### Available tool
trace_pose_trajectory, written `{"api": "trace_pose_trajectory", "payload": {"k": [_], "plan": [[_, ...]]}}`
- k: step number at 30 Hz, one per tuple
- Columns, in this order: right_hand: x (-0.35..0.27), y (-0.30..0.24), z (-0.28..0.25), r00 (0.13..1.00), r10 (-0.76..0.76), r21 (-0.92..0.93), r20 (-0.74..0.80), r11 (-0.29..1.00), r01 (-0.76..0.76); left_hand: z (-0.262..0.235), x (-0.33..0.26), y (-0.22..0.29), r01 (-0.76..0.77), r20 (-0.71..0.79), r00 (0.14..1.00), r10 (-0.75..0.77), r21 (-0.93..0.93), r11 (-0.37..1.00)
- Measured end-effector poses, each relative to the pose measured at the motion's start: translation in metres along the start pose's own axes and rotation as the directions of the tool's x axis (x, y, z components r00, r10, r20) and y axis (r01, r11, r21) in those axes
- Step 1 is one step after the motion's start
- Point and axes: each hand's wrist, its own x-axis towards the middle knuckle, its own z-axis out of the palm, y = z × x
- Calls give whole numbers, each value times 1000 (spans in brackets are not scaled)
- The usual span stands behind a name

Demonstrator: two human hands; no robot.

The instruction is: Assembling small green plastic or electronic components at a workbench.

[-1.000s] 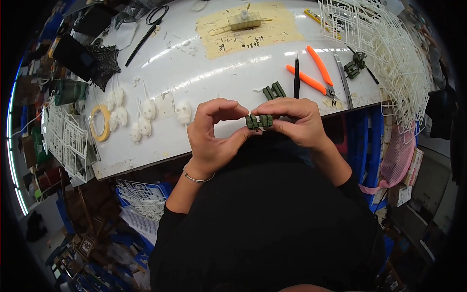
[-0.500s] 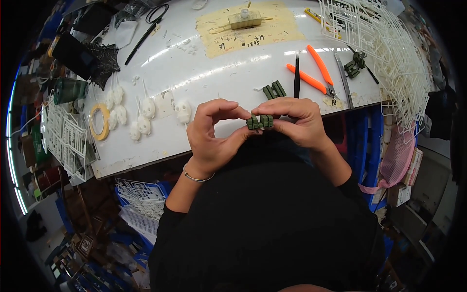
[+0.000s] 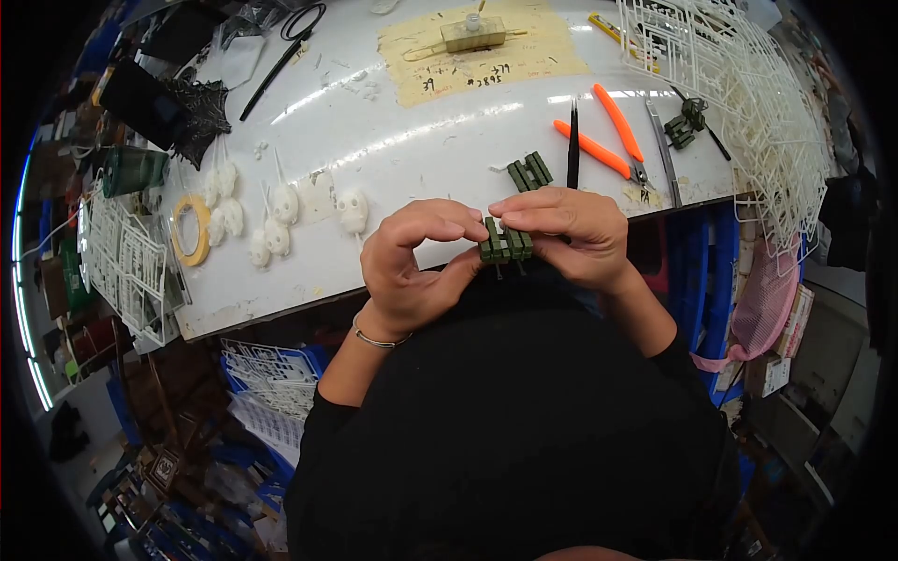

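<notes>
A: Eyes on the green ribbed part (image 3: 505, 245): it's sitting squarely between the 2 hands, in front of the dark top (image 3: 524, 393) the person is wearing.

B: And which hand is lying nearer?

A: Neither is leading! The left hand (image 3: 416, 252) is pinching at its left end, index fingertip above and thumb below. The right hand (image 3: 578, 234) is resting fingertips along its upper right.

B: So both are touching it?

A: Yes, they're gripping it from opposite sides, though the right thumb is partly hiding, and I can't tell how hard it's pressing.

B: How is it lying?

A: Its bars are running away from the body, leaning slightly, while its width is spanning from hand to hand. It's tilting, so I can't tell which way is longer.

B: Anything beyond the fingers?

A: Another green part (image 3: 530, 172) is lying on the white table (image 3: 402, 159), straight past the right hand's knuckles. Black tweezers (image 3: 573, 140) are lying just right of it, and orange-handled cutters (image 3: 618, 122) are spreading open beside those.
</notes>
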Motion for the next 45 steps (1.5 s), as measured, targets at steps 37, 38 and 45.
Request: {"api": "trace_pose_trajectory", "payload": {"k": [37, 38, 45], "plan": [[1, -1, 7, 991, -127, -147, 53, 980, 133, -9, -4, -5, -119, 104, 988, 112, 66, 991], [0, -2, 7, 996, -68, -119, 57, 990, 74, -9, -3, -5, -86, 120, 989, 81, 37, 996], [-1, -1, 6, 997, 43, -71, 60, 997, -39, -7, -9, -6, 35, 69, 997, -27, -106, 994]]}}
